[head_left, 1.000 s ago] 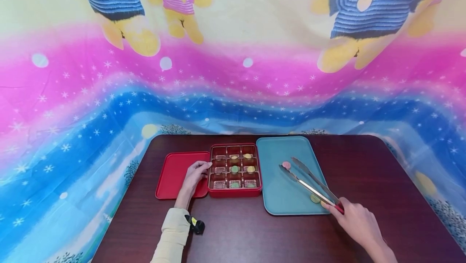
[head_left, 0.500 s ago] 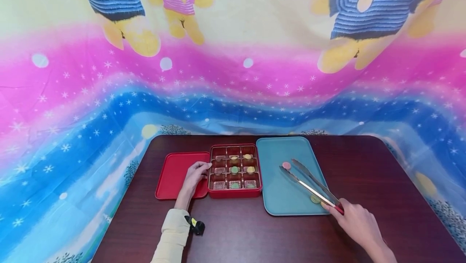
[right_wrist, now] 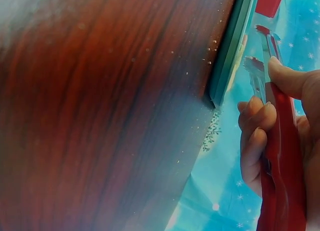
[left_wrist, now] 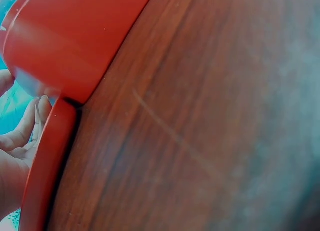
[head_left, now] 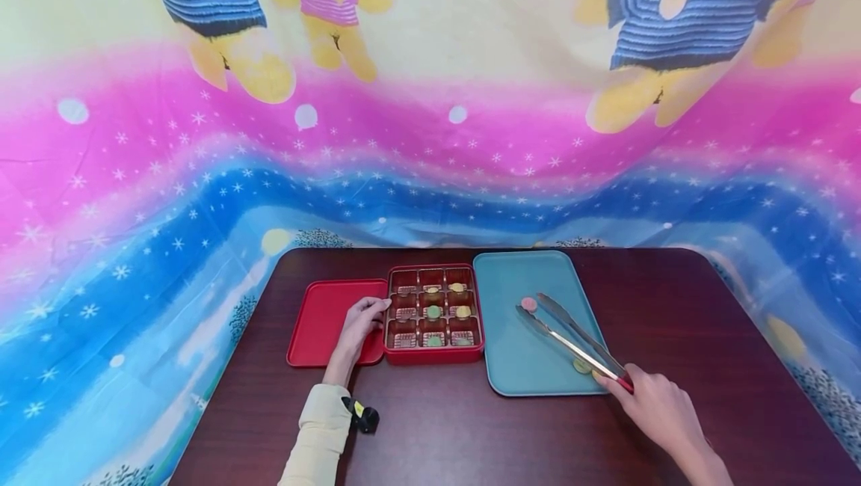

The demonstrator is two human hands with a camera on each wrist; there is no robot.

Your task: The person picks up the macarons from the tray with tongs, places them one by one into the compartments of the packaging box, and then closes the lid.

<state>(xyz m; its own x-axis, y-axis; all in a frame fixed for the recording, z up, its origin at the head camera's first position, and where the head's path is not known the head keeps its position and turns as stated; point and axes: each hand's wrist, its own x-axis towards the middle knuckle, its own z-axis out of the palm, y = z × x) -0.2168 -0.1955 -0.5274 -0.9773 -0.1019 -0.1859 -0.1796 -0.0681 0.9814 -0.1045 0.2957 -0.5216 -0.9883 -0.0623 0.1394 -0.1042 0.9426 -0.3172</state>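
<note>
In the head view, my right hand (head_left: 662, 407) grips metal tongs (head_left: 572, 340) by their red handles (right_wrist: 285, 161). Their arms are spread over the teal tray (head_left: 511, 374), and a small pink round sweet (head_left: 529, 304) lies between the tips. A green round sweet (head_left: 581, 365) is under the tongs' near end. My left hand (head_left: 358, 329) reaches across the red lid (head_left: 319, 321), its fingertips at the left rim of the red box (head_left: 433, 357). In the left wrist view, fingers (left_wrist: 22, 128) touch the box's corner. Yellow and green sweets sit in the box's middle and right columns.
The box has a gold divided insert (head_left: 405, 277), with the lid to its left and the tray to its right. All stand on a dark wooden table (head_left: 430, 426). A patterned cloth (head_left: 430, 172) hangs behind it. A black strap (head_left: 363, 416) circles the left wrist.
</note>
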